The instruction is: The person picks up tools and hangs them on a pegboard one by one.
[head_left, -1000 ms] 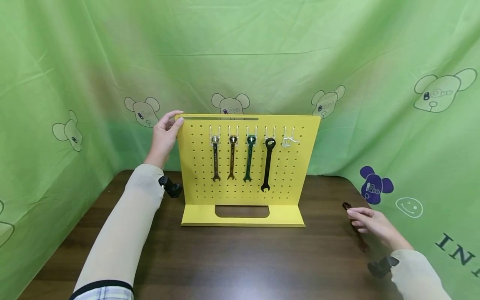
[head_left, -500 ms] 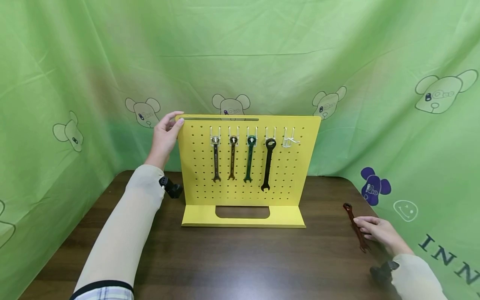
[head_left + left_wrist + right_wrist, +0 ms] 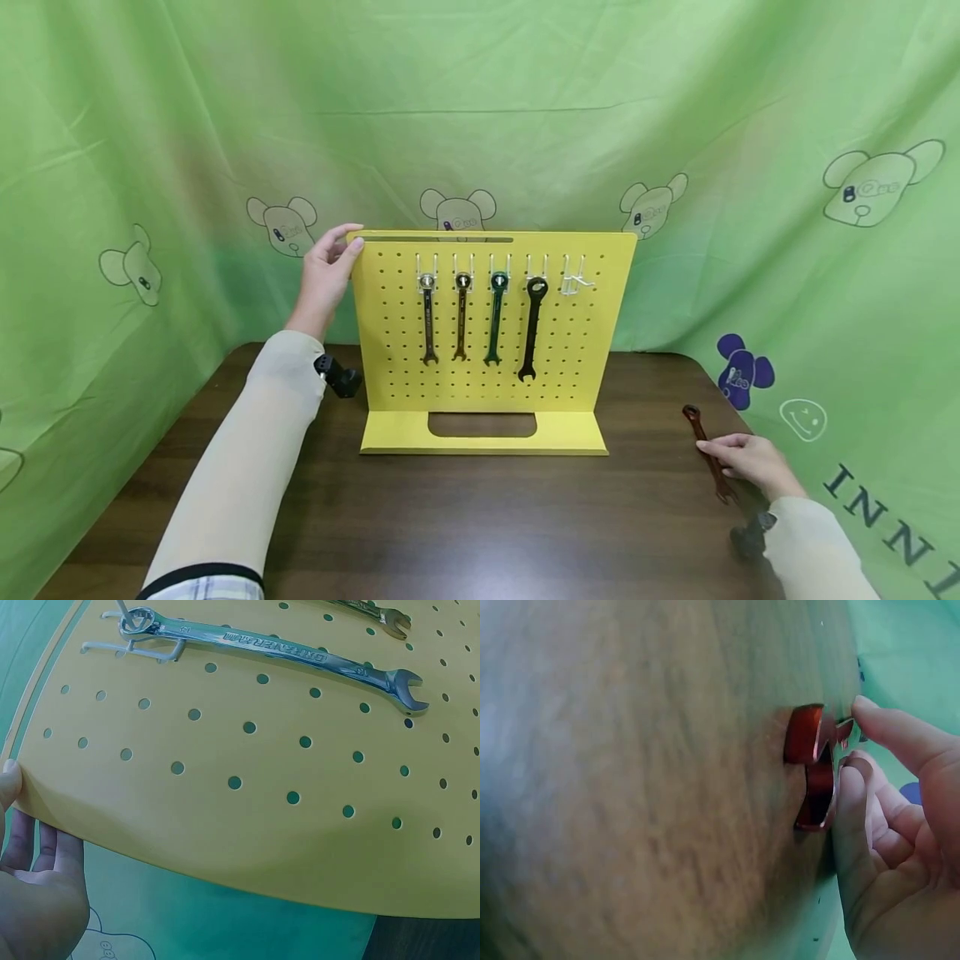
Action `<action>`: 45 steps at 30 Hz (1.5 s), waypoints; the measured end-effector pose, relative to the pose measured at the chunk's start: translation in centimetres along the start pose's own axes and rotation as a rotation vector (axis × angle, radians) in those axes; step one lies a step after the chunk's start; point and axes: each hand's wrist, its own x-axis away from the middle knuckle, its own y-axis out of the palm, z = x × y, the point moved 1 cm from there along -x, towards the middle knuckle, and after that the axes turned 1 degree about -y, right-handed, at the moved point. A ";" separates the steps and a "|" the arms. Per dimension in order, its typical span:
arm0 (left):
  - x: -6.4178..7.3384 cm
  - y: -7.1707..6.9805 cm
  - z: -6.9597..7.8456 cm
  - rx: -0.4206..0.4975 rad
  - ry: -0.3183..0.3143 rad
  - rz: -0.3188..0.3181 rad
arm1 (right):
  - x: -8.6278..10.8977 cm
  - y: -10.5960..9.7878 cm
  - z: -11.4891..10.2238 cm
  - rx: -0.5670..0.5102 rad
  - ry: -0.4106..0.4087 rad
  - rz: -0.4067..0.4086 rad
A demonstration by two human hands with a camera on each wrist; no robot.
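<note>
My left hand (image 3: 322, 275) grips the top left corner of a yellow pegboard (image 3: 397, 429), thumb in front and fingers behind. At the table's right side, my right hand (image 3: 753, 462) pinches the shaft of a red combination wrench (image 3: 719, 483) lying on the wood. The right wrist view shows thumb and index finger on either side of the wrench, its open end (image 3: 804, 735) towards the camera. From the board's hooks hang a silver wrench (image 3: 429, 329), a bronze-brown one (image 3: 462, 325), a green one (image 3: 496, 325) and a larger black one (image 3: 532, 333).
A white double hook (image 3: 576, 283) right of the black wrench bears nothing, one prong askew. The board stands on a dark brown table (image 3: 480, 517). Green printed cloth (image 3: 480, 108) surrounds the table's back and sides.
My right hand has slid down along the red wrench, uncovering its ring end, and its fingertips now lie across the shaft. The left hand and the board stay still.
</note>
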 end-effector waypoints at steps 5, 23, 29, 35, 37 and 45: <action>0.1 0.0 0.0 0.000 0.002 0.005 | -0.2 0.1 0.0 0.051 0.015 0.013; 0.1 -0.1 0.3 0.015 0.014 -0.001 | -0.3 0.0 -0.3 0.083 0.032 0.006; 0.2 -0.1 0.3 0.008 0.011 0.001 | -0.3 0.0 0.0 0.093 0.030 0.001; 0.2 -0.1 0.3 0.011 0.012 0.001 | -0.4 0.0 0.6 0.073 0.041 0.004; 0.2 -0.2 0.2 0.005 0.015 0.004 | -0.4 -0.1 0.6 0.076 0.043 0.002; 0.1 -0.1 0.3 0.001 0.016 0.012 | 0.2 0.2 0.3 -0.045 0.063 -0.033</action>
